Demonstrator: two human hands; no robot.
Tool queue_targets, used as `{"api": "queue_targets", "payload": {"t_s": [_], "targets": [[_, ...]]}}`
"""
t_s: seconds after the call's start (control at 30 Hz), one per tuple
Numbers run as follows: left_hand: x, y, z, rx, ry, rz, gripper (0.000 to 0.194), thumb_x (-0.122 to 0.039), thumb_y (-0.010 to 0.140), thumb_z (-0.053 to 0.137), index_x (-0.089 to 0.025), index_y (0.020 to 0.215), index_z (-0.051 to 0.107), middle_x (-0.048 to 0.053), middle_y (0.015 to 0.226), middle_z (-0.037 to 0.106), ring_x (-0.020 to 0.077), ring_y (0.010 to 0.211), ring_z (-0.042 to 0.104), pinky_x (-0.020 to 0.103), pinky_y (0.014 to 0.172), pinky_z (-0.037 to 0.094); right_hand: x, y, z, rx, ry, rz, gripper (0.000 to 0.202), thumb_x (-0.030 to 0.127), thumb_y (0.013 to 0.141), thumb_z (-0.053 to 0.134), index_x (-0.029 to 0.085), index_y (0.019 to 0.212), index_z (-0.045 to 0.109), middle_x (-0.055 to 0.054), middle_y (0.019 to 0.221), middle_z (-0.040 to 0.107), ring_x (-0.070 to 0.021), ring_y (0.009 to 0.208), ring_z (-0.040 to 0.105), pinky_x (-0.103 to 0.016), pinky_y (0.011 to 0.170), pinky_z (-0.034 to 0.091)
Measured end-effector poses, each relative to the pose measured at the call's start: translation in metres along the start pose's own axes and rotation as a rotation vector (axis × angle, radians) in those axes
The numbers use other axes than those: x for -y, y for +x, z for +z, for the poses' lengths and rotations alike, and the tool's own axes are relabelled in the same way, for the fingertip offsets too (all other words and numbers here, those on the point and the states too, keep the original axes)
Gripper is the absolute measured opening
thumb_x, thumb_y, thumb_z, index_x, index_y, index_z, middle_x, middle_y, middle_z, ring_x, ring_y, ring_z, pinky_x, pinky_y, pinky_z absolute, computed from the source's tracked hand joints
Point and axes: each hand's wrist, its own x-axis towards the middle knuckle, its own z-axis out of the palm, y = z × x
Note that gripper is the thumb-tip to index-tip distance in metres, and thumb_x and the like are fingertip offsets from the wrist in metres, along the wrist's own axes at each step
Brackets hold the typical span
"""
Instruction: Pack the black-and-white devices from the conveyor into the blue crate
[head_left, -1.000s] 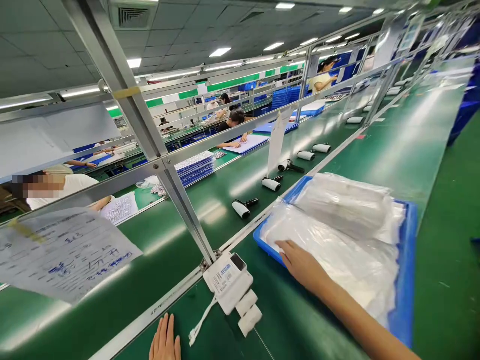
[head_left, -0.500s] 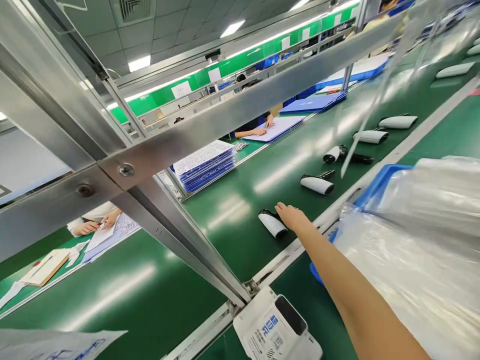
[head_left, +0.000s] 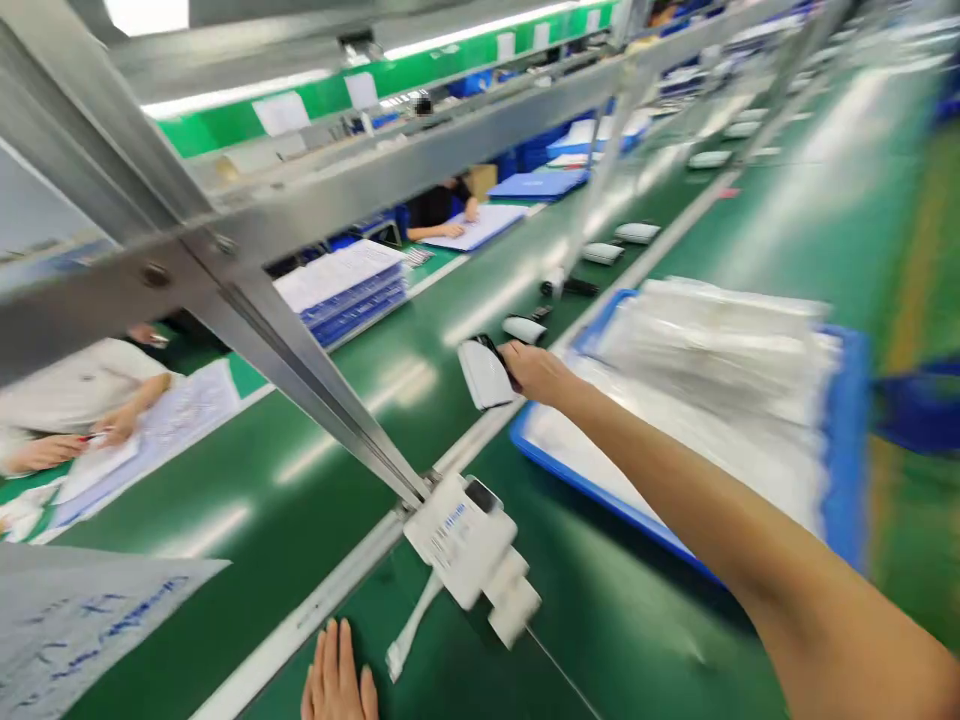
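Note:
My right hand (head_left: 536,370) is closed around the black part of a white-and-black handheld device (head_left: 486,374), whose white ribbed shell faces me over the green belt. I cannot make out its exact kind. Just beyond it another such device (head_left: 523,329) rests on the belt, with more of them farther along. At the bottom edge my left hand (head_left: 341,680) lies on the green worktop, fingers stretched out and holding nothing. Near it are a white box-like unit with a label (head_left: 454,540) and a white cable end (head_left: 409,635).
A blue tray (head_left: 851,450) holding clear plastic bags (head_left: 720,340) stands to the right. A metal post (head_left: 315,370) and crossbar (head_left: 420,165) cut across the view. Across the belt (head_left: 315,545), people work beside stacked blue-edged sheets (head_left: 352,295). A written sheet (head_left: 97,620) hangs lower left.
My right hand has taken hold of the nearest device and lifted it off the belt. My left hand has come into view below. The view has swung to the right.

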Motion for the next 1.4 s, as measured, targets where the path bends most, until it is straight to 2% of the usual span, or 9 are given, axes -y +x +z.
{"api": "queue_targets", "payload": {"t_s": [0.1, 0.27, 0.4, 0.5, 0.63, 0.77, 0.87, 1.1, 1.4], "targets": [[-0.027, -0.006, -0.030, -0.125, 0.026, 0.074, 0.066, -0.038, 0.102, 0.029, -0.010, 0.161, 0.028, 0.021, 0.166, 0.034, 0.0374, 0.155, 0.029, 0.060, 0.124, 0.031, -0.010, -0.124, -0.046, -0.083, 0.013, 0.069, 0.044, 0.018, 0.100, 0.046, 0.005, 0.141, 0.038, -0.020, 0.137, 0.054, -0.0286, 0.121, 0.058, -0.038, 0.099, 0.050], [-0.041, 0.001, -0.048, -0.157, -0.007, 0.147, 0.060, -0.041, 0.106, 0.027, -0.003, 0.152, 0.036, 0.025, 0.160, 0.038, 0.0417, 0.150, 0.034, 0.064, 0.119, 0.032, 0.006, -0.417, -0.096, 0.003, -0.078, 0.318, 0.038, 0.018, 0.100, 0.041, 0.009, 0.136, 0.049, -0.021, 0.136, 0.057, -0.0280, 0.122, 0.059, -0.039, 0.102, 0.051], [-0.027, 0.001, -0.052, -0.157, -0.136, 0.183, 0.060, -0.045, 0.105, 0.032, -0.008, 0.153, 0.034, 0.020, 0.164, 0.033, 0.0438, 0.150, 0.033, 0.066, 0.119, 0.030, 0.034, -0.617, -0.097, 0.223, -0.126, 0.453, 0.042, 0.010, 0.097, 0.039, 0.009, 0.135, 0.054, -0.022, 0.137, 0.060, -0.0285, 0.123, 0.059, -0.040, 0.103, 0.054], [-0.020, -0.010, -0.060, -0.125, -0.244, 0.110, 0.066, -0.051, 0.103, 0.035, -0.008, 0.154, 0.036, 0.022, 0.166, 0.029, 0.0484, 0.149, 0.033, 0.068, 0.117, 0.033, 0.049, -0.692, -0.077, 0.409, -0.157, 0.375, 0.045, 0.002, 0.095, 0.036, 0.012, 0.134, 0.058, -0.017, 0.138, 0.063, -0.0264, 0.118, 0.062, -0.039, 0.100, 0.056], [-0.026, -0.066, -0.063, -0.033, -0.253, 0.128, 0.068, -0.052, 0.103, 0.033, -0.006, 0.153, 0.040, 0.023, 0.166, 0.027, 0.0488, 0.148, 0.035, 0.068, 0.114, 0.037, 0.061, -0.714, -0.030, 0.428, -0.259, 0.188, 0.044, -0.002, 0.094, 0.040, 0.016, 0.127, 0.062, -0.012, 0.132, 0.066, -0.0250, 0.105, 0.065, -0.033, 0.077, 0.060], [-0.041, -0.148, -0.046, -0.007, -0.177, 0.260, 0.068, -0.051, 0.103, 0.026, -0.008, 0.154, 0.041, 0.023, 0.166, 0.029, 0.0445, 0.149, 0.036, 0.067, 0.118, 0.035, 0.051, -0.693, 0.035, 0.287, -0.334, 0.033, 0.028, 0.002, 0.094, 0.046, 0.016, 0.108, 0.066, -0.010, 0.109, 0.069, -0.0232, 0.089, 0.063, -0.032, 0.062, 0.054], [-0.051, -0.183, -0.037, -0.032, -0.103, 0.281, 0.065, -0.049, 0.103, 0.024, -0.013, 0.153, 0.045, 0.018, 0.165, 0.036, 0.0380, 0.151, 0.035, 0.061, 0.123, 0.029, 0.037, -0.673, 0.081, 0.260, -0.310, -0.049, 0.022, 0.006, 0.095, 0.048, 0.016, 0.103, 0.066, -0.010, 0.106, 0.068, -0.0232, 0.086, 0.060, -0.034, 0.060, 0.052], [-0.059, -0.184, -0.043, -0.039, -0.015, 0.232, 0.064, -0.049, 0.104, 0.021, -0.017, 0.155, 0.042, 0.013, 0.165, 0.039, 0.0330, 0.150, 0.036, 0.056, 0.124, 0.030, 0.015, -0.651, 0.136, 0.255, -0.260, -0.119, 0.026, 0.010, 0.098, 0.044, 0.016, 0.109, 0.067, -0.013, 0.105, 0.068, -0.0264, 0.086, 0.059, -0.038, 0.061, 0.049], [-0.058, -0.188, -0.040, -0.068, 0.036, 0.236, 0.061, -0.047, 0.104, 0.024, -0.018, 0.154, 0.043, 0.012, 0.163, 0.041, 0.0321, 0.149, 0.038, 0.055, 0.121, 0.034, 0.009, -0.651, 0.159, 0.316, -0.245, -0.098, 0.020, 0.014, 0.097, 0.049, 0.017, 0.100, 0.069, -0.013, 0.095, 0.069, -0.0282, 0.091, 0.060, -0.038, 0.066, 0.047]]}}
